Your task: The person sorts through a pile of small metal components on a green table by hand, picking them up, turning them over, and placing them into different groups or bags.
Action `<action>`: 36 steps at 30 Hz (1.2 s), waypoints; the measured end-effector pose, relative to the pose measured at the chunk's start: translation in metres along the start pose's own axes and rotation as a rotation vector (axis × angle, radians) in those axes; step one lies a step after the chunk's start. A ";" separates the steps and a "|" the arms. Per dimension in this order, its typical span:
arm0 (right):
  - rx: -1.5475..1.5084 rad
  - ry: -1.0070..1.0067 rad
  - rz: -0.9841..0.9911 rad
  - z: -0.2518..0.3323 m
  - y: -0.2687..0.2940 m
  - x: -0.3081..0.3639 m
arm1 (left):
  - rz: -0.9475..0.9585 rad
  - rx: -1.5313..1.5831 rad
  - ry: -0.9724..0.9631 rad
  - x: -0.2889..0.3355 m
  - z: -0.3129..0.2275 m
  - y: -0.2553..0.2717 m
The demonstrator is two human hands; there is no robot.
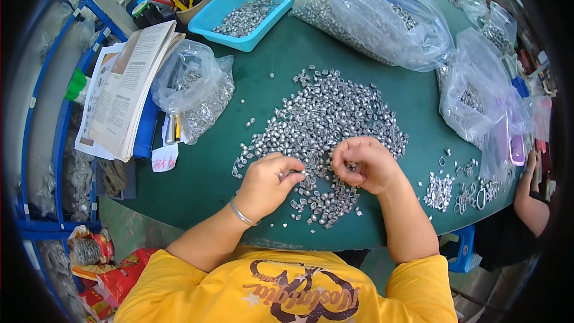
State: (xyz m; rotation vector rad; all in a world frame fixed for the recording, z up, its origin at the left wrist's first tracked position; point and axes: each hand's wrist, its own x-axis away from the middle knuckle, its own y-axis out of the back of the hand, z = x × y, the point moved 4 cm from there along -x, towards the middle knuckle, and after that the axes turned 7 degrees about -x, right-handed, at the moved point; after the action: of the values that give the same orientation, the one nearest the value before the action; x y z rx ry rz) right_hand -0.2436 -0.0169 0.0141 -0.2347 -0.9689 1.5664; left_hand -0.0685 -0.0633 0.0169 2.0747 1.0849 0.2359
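A broad pile of small silver-grey metal pieces [335, 107], rounded and hollow like little cups, spreads over the green table. At the pile's near left edge is my left hand [263, 184], a bracelet on its wrist. Its thumb and forefinger pinch together at what looks like one small metal piece [302, 172]. My right hand [375, 165] hovers over the near right part of the pile with its fingers curled inward. Whatever lies in those curled fingers is too small and hidden to make out. The two hands are apart, with loose pieces between them.
A turquoise basket [257, 42] of metal parts stands at the back, beside a pot of pliers [192, 9]. Bags of parts [388, 18] lie behind and at right. Papers [122, 93] and another bag [200, 98] are at left. Another person's arm [531, 200] shows at right.
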 end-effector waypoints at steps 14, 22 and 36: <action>1.639 0.461 -0.180 -0.013 -0.028 0.007 | 0.155 0.966 0.427 0.000 0.014 -0.006; 1.088 0.348 -0.152 -0.005 -0.017 0.000 | 0.166 0.721 0.300 0.003 0.006 -0.005; 0.186 0.118 0.014 -0.004 -0.019 0.004 | 0.422 1.851 0.456 -0.002 -0.005 0.007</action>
State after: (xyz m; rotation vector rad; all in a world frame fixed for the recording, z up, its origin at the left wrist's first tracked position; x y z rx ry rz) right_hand -0.2280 -0.0130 0.0262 -0.2008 -0.7262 1.6254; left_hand -0.0676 -0.0639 0.0255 4.0614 1.1932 -0.2800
